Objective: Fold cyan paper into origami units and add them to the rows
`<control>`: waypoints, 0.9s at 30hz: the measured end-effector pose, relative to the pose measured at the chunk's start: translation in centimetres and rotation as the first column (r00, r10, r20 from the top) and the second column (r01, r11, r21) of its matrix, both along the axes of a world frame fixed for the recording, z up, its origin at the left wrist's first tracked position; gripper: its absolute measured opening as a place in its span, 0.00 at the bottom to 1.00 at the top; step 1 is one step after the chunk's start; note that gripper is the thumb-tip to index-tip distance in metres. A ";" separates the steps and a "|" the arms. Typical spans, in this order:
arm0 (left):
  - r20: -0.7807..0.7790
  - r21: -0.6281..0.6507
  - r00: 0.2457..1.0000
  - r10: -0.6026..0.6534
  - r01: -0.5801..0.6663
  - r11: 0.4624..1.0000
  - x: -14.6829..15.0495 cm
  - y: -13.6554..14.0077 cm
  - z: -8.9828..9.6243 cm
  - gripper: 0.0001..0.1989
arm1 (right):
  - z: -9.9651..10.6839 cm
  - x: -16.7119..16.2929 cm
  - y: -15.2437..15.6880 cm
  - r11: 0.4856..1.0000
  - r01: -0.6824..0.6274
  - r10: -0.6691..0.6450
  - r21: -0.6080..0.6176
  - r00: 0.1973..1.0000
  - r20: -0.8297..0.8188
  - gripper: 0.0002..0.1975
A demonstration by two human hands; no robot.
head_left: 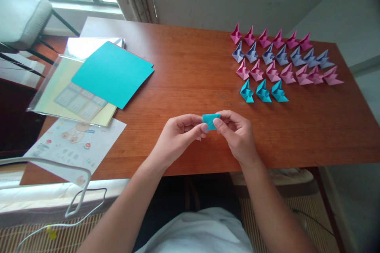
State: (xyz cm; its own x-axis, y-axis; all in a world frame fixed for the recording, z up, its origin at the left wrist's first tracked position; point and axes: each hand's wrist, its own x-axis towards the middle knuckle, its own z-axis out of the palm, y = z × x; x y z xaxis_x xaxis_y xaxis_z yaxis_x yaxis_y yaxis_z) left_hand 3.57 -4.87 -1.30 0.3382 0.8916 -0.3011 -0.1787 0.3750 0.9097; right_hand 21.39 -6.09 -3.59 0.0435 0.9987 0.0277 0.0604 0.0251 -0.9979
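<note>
Between my two hands is a small folded piece of turquoise paper (pixel 210 120), held just above the front part of the wooden table. My left hand (pixel 181 132) pinches its left edge between thumb and fingers. On the right side, my right hand (pixel 237 132) grips it, with the thumb pressed over its front face. Beyond my right hand stand folded turquoise paper figures (pixel 263 91) in a short row. Behind them are rows of pink figures (pixel 287 74), lavender figures (pixel 282 55) and darker pink figures (pixel 278 39), several in each.
Turquoise paper sheets (pixel 114 73) lie at the left on a clear plastic packet (pixel 44 95) of pale yellow paper. A printed sheet (pixel 74 150) sits nearer the table's (pixel 184 75) front left corner. A grey chair (pixel 25 16) stands beyond. A white cable (pixel 86 217) hangs at lower left.
</note>
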 end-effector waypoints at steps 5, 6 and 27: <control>-0.027 0.046 0.998 -0.048 0.050 0.998 -0.3 -0.1 0.2 0.12 | -0.6 0.0 0.0 0.996 0.085 -0.086 -0.013 0.981 -0.172 0.07; -0.029 0.051 0.999 -0.044 0.046 0.998 -0.3 -0.1 0.2 0.12 | -0.7 0.0 0.1 0.996 0.087 -0.088 -0.015 0.980 -0.178 0.07; -0.055 0.052 0.997 0.051 -0.049 0.997 0.1 -0.4 -0.5 0.09 | 0.5 -0.3 0.1 0.999 0.017 -0.018 -0.042 0.999 -0.042 0.06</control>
